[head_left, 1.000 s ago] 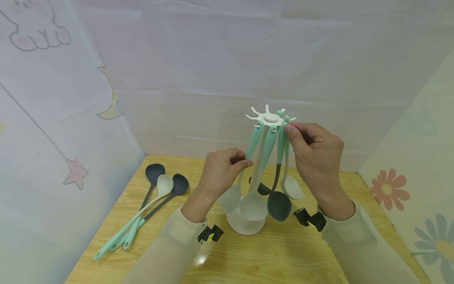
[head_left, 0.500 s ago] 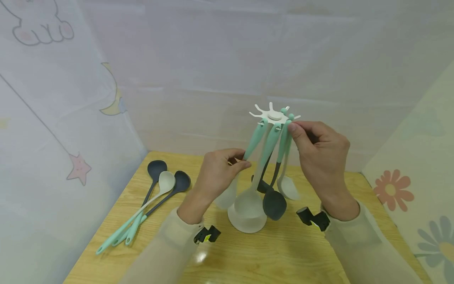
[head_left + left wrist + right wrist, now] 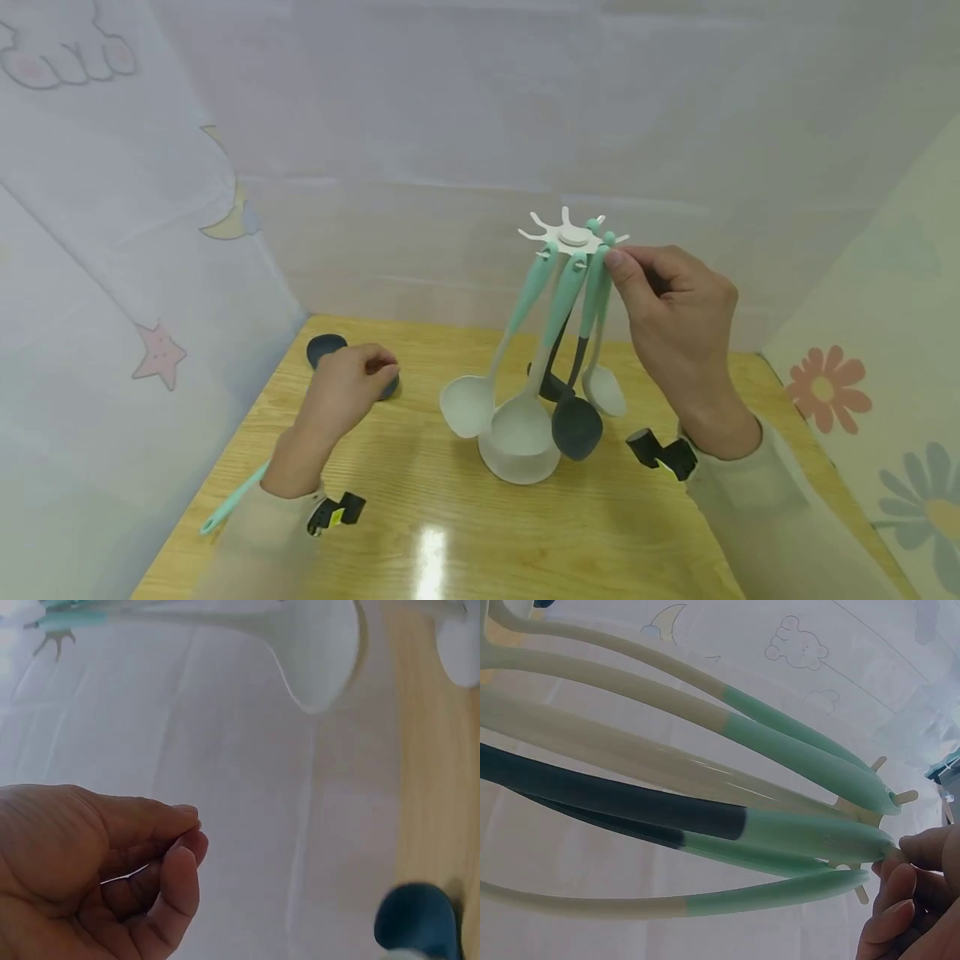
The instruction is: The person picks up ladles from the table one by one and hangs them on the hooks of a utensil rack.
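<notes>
A white utensil rack (image 3: 575, 237) with radiating hooks stands on the table. Several mint-handled utensils hang from it, among them a white ladle (image 3: 467, 406) on the left, another white ladle (image 3: 517, 427) in front and a dark ladle (image 3: 577, 427). My right hand (image 3: 678, 312) pinches the top of the dark ladle's handle (image 3: 810, 831) at its hook; the fingers partly cover the hook. Above the utensils lying at the left, my left hand (image 3: 341, 396) hovers with loosely bent fingers, and its wrist view shows nothing between them.
On the left of the wooden table (image 3: 420, 500), dark ladle bowls (image 3: 325, 345) and a mint handle (image 3: 234, 498) show around my left hand and arm, which hide the rest. Printed cloth (image 3: 420, 250) walls the table at the back and sides.
My left hand has let go of the left white ladle, which now hangs on the rack, and has moved left over the lying utensils. The right hand keeps its pinch at the rack.
</notes>
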Demonstrator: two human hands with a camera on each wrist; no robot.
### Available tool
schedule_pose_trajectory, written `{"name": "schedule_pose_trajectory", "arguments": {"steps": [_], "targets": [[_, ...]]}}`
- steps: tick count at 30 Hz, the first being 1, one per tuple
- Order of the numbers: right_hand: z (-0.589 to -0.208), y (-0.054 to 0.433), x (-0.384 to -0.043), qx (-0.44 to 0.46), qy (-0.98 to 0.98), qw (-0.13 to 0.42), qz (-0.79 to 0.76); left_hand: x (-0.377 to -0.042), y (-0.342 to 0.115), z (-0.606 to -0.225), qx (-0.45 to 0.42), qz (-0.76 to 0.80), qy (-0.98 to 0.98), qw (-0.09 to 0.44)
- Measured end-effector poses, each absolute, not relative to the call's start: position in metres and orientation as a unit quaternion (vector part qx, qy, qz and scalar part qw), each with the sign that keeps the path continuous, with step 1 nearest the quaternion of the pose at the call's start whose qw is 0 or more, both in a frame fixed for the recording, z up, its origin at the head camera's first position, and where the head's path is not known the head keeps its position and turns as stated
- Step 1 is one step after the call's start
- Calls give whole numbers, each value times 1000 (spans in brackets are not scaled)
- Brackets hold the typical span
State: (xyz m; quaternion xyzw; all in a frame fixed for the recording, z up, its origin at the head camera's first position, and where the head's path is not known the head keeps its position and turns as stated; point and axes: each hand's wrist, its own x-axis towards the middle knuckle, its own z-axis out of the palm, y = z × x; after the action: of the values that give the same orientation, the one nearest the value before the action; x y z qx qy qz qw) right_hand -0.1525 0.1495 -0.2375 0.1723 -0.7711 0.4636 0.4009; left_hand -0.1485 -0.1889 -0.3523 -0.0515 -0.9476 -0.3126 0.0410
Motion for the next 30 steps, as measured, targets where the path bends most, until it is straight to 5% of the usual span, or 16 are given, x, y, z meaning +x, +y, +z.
{"name": "schedule_pose_trajectory", "arguments": {"steps": [13,30], "targets": [[-237,142,-151,179,-766,400,471,-133,-301,-413,28,-177,-979,-100],[-238,140,-151,175,-773,395,465,-128,-327,-439,71,-148,-973,-160]]}}
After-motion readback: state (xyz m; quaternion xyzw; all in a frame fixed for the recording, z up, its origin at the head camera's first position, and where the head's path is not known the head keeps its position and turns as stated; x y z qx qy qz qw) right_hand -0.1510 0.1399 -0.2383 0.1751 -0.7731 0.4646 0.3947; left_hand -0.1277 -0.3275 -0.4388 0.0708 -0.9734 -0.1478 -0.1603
